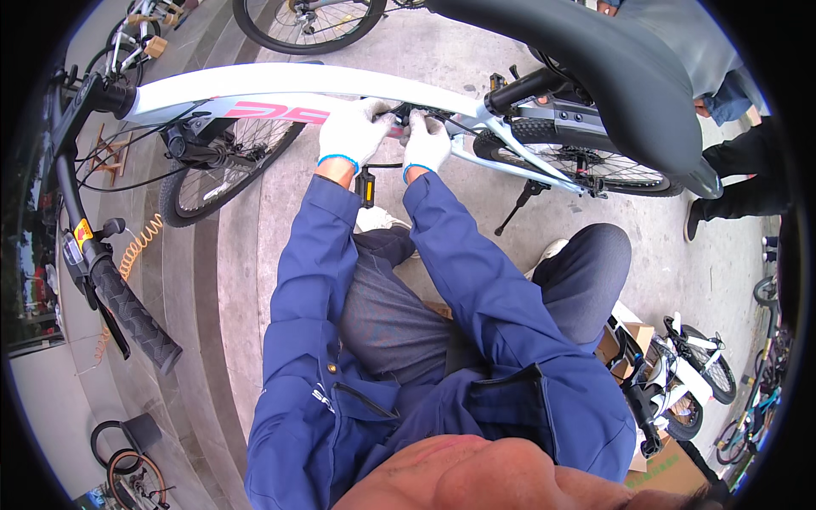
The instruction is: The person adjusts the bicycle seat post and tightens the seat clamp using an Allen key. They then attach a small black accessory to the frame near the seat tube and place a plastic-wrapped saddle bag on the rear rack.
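Observation:
Both my hands wear white knit gloves with blue cuffs and meet at the lower middle of a white bicycle frame [289,81]. My left hand [354,133] is closed, its fingers curled at a black part under the top tube. Beside it, my right hand [427,142] pinches close to the same black part [402,115], where thin black cables run. What lies between the fingertips is too small and hidden to make out. A black pedal [366,188] with a yellow reflector hangs just below my hands. The kickstand [522,204] points down to the right.
The black saddle [616,72] juts out at upper right, and the handlebar grip [136,314] at left. An orange coiled hose [140,246] hangs by the steps. Another person's dark-trousered legs [748,174] stand at right. Bicycle parts and cardboard [671,467] lie at lower right.

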